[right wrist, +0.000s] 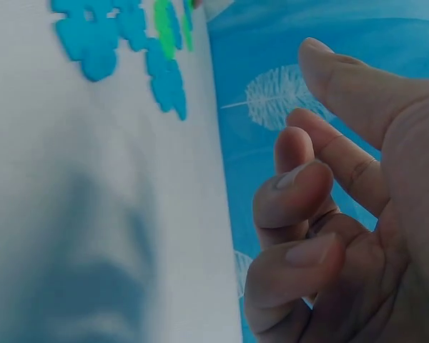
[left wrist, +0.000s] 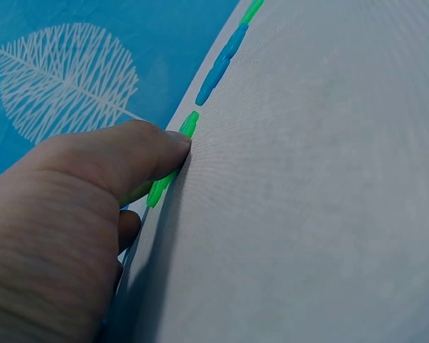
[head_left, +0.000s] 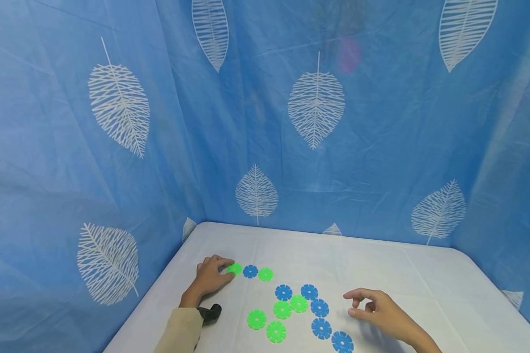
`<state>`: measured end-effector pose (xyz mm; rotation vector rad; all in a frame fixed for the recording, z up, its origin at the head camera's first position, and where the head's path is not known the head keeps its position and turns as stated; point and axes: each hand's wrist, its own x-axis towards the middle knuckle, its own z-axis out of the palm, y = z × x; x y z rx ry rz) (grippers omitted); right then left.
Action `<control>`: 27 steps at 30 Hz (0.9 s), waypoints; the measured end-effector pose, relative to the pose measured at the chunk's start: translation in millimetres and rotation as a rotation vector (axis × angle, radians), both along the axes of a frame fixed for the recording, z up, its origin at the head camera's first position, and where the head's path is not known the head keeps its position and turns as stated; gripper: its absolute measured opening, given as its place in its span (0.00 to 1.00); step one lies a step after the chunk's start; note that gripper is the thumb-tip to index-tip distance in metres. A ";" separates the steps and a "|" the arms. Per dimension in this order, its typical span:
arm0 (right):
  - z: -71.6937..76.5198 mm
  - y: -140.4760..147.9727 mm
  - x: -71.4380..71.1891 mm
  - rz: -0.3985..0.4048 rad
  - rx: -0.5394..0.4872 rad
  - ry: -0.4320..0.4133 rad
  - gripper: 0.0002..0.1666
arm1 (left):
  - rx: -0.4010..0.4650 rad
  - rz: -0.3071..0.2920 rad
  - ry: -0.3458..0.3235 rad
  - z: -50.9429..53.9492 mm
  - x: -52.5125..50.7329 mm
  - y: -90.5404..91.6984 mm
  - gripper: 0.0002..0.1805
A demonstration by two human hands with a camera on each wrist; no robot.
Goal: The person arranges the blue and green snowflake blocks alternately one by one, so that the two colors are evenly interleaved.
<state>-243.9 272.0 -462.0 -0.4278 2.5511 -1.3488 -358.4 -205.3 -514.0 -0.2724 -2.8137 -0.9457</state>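
At the left of the table, my left hand (head_left: pixel 211 276) pinches a green notched plastic disc (head_left: pixel 234 268) between thumb and forefinger. The disc lies flat on the tabletop, its left part covered by the fingers. To its right in a row lie a blue notched disc (head_left: pixel 250 271) and another green disc (head_left: pixel 266 274). My right hand (head_left: pixel 377 312) hovers above the table to the right of the blue discs (head_left: pixel 320 308), its fingers loosely bent and nothing between them. In the right wrist view its thumb (right wrist: pixel 343 89) stands apart from the curled fingers.
Nearer the front, green discs (head_left: pixel 282 309) and several blue discs (head_left: pixel 321 328) lie spread on the white tabletop (head_left: pixel 229 314). A blue curtain (head_left: pixel 282 147) with white leaf prints encloses the back and sides. A black device (head_left: pixel 210 314) sits at the left wrist.
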 end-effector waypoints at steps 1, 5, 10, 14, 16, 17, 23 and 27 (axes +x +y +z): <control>-1.5 0.5 1.6 0.002 -0.002 -0.012 0.25 | -0.001 0.001 -0.001 0.0 0.1 0.2 0.20; -8.1 2.2 5.3 0.035 -0.036 -0.051 0.24 | 0.000 0.005 -0.001 1.0 0.8 1.4 0.20; -16.9 3.5 7.5 0.099 -0.095 -0.103 0.23 | -0.002 -0.003 0.001 2.7 2.6 2.9 0.21; -22.1 2.8 8.7 0.151 -0.119 -0.143 0.22 | 0.000 0.001 0.007 1.9 2.1 3.3 0.20; -24.8 2.1 8.3 0.190 -0.126 -0.143 0.21 | -0.003 0.003 0.010 1.0 0.9 2.4 0.20; -25.9 1.4 7.9 0.203 -0.129 -0.145 0.21 | -0.003 0.004 0.011 0.9 0.4 2.0 0.20; -30.2 -2.2 7.1 0.225 -0.149 -0.120 0.19 | 0.013 0.001 0.000 1.6 -1.2 0.2 0.20; -31.8 -2.2 8.4 0.219 -0.164 -0.135 0.19 | 0.013 0.003 -0.011 0.5 0.2 0.0 0.20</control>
